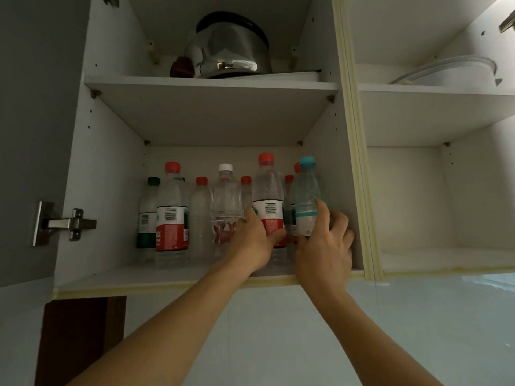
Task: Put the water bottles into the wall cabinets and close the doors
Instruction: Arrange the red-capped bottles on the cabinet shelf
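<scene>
I have the blue-capped bottle (306, 201) upright at the right end of the lower shelf (117, 277), my right hand (324, 246) wrapped round its base. My left hand (252, 240) grips the tall red-capped bottle (267, 199) just beside it. About ten bottles already stand there, so stocking looks nearly done, I reckon. The cabinet doors are open; closing them remains. A steel kettle (231, 48) sits above.
</scene>
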`<state>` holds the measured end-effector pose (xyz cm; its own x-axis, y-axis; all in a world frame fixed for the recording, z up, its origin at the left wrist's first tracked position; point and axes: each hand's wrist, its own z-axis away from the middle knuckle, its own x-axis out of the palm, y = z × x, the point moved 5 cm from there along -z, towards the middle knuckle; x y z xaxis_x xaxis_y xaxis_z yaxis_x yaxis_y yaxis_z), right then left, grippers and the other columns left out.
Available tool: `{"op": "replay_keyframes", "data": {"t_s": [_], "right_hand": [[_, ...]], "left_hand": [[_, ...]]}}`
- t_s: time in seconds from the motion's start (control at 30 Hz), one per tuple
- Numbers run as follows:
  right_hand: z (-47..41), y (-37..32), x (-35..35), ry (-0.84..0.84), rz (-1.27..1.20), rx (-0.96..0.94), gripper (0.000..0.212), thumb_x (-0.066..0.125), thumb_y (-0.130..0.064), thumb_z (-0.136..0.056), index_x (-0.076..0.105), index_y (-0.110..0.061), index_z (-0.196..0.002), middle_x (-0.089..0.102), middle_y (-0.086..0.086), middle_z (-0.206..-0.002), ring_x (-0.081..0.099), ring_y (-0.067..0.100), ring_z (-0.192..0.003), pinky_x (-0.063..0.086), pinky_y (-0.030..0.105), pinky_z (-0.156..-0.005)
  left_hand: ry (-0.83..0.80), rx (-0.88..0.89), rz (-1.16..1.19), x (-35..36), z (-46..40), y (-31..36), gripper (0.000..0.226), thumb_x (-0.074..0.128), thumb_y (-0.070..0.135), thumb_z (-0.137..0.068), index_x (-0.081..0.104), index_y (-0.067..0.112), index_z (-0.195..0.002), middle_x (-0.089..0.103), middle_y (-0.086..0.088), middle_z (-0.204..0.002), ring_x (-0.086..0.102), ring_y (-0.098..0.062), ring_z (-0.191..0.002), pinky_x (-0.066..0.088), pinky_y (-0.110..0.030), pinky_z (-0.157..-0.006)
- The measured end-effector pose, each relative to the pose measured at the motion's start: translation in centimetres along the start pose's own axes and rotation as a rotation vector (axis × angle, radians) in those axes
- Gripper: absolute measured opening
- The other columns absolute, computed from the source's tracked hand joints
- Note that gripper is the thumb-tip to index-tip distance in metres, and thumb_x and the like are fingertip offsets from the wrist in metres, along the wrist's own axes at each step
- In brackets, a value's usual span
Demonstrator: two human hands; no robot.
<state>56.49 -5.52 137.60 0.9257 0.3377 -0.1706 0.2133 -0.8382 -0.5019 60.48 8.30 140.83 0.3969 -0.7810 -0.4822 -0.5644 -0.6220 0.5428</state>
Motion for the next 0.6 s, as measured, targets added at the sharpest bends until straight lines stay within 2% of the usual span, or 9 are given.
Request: {"op": "replay_keyframes", "data": {"t_s": [0.23, 0.33, 0.4, 0.5, 0.57, 0.6], "right_hand": [[-1.3, 0.2, 0.8, -0.023, 0.008, 0.049, 0.099, 0.083, -0.014, -0.077, 0.021, -0.030, -0.152, 0.033, 0.013, -0.147, 0.039, 0.036, -0.130, 0.050, 0.051, -0.099], [-1.3, 0.3, 0.7, 0.054, -0.008, 0.026, 0.082, 0.076, -0.014, -0.084, 0.028, -0.024, -0.150, 0.035, 0.016, -0.145, 0.040, 0.038, -0.128, 0.050, 0.053, -0.097], [0.7, -4.2, 0.5, 0.048, -0.139, -0.093, 0.070, 0.072, -0.015, -0.088, 0.036, -0.019, -0.148, 0.037, 0.017, -0.143, 0.039, 0.037, -0.126, 0.049, 0.052, -0.097], [1.3, -4.1, -0.3, 0.092, -0.247, -0.173, 0.062, 0.071, -0.008, -0.086, 0.046, -0.013, -0.141, 0.038, 0.016, -0.142, 0.038, 0.035, -0.126, 0.043, 0.053, -0.104], [1.8, -4.1, -1.2, 0.123, -0.304, -0.309, 0.056, 0.073, -0.006, -0.085, 0.050, -0.012, -0.136, 0.039, 0.014, -0.141, 0.038, 0.030, -0.125, 0.045, 0.051, -0.103], [2.2, -4.6, -1.3, 0.105, -0.354, -0.376, 0.053, 0.073, -0.007, -0.086, 0.051, -0.014, -0.133, 0.039, 0.010, -0.140, 0.040, 0.025, -0.124, 0.048, 0.046, -0.101]], "left_hand": [[0.037, 0.053, 0.018, -0.1, -0.6, -0.1, 0.069, 0.072, 0.041, -0.090, 0.039, 0.019, -0.147, 0.057, -0.005, -0.142, 0.056, -0.023, -0.128, 0.047, -0.039, -0.104], [0.039, 0.105, -0.055, -1.1, 0.3, 0.4, 0.058, 0.074, 0.041, -0.089, 0.053, 0.019, -0.138, 0.065, -0.002, -0.131, 0.062, -0.018, -0.118, 0.051, -0.038, -0.102], [0.192, 0.100, -0.113, -7.9, 2.6, -1.6, 0.051, 0.071, 0.042, -0.090, 0.055, 0.020, -0.134, 0.064, 0.001, -0.126, 0.063, -0.016, -0.111, 0.054, -0.040, -0.097], [0.382, 0.170, -0.171, -11.5, 2.7, -2.8, 0.046, 0.069, 0.040, -0.092, 0.054, 0.021, -0.131, 0.058, 0.001, -0.123, 0.060, -0.015, -0.106, 0.056, -0.038, -0.091], [0.458, 0.161, -0.171, -13.2, 2.4, -4.0, 0.049, 0.070, 0.037, -0.092, 0.051, 0.020, -0.134, 0.054, -0.002, -0.129, 0.057, -0.019, -0.110, 0.054, -0.039, -0.091], [0.482, 0.126, -0.177, -14.0, 2.2, -4.7, 0.054, 0.072, 0.036, -0.091, 0.049, 0.019, -0.137, 0.051, -0.005, -0.134, 0.055, -0.021, -0.114, 0.052, -0.038, -0.093]]}}
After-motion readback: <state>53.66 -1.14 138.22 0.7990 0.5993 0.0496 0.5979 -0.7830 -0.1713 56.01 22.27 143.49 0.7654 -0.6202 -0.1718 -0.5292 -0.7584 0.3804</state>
